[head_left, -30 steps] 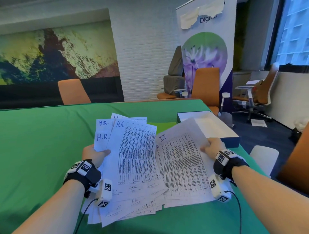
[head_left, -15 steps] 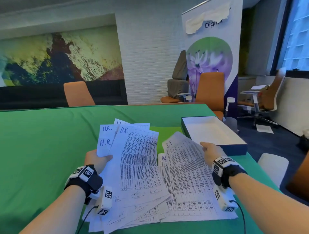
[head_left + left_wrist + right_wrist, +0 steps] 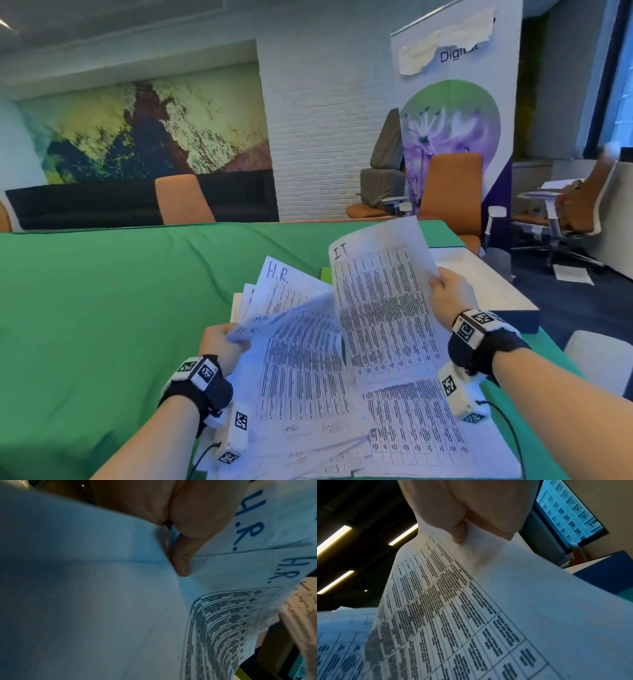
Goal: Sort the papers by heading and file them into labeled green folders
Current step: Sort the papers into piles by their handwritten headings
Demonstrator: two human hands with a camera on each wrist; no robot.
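My left hand (image 3: 224,346) grips a fanned stack of printed sheets headed "H.R." (image 3: 284,342) by its left edge; in the left wrist view the thumb (image 3: 181,561) presses on the H.R. sheets (image 3: 248,563). My right hand (image 3: 445,298) pinches the right edge of a sheet headed "I.T." (image 3: 380,308) and holds it lifted and tilted up above the pile. The right wrist view shows that sheet (image 3: 471,608) held between thumb and fingers (image 3: 459,534). More printed sheets (image 3: 418,442) lie flat on the green table (image 3: 102,308). A green folder corner (image 3: 326,274) peeks out behind the papers.
An open dark blue box with a white inside (image 3: 486,284) sits at the table's right edge, behind my right hand. Orange chairs (image 3: 181,198) stand behind the table. A standing banner (image 3: 455,113) and office chairs fill the back right.
My right hand has lifted the I.T. sheet off the pile and tipped it upright. The left hand has raised the H.R. stack, and its top sheets now curl over.
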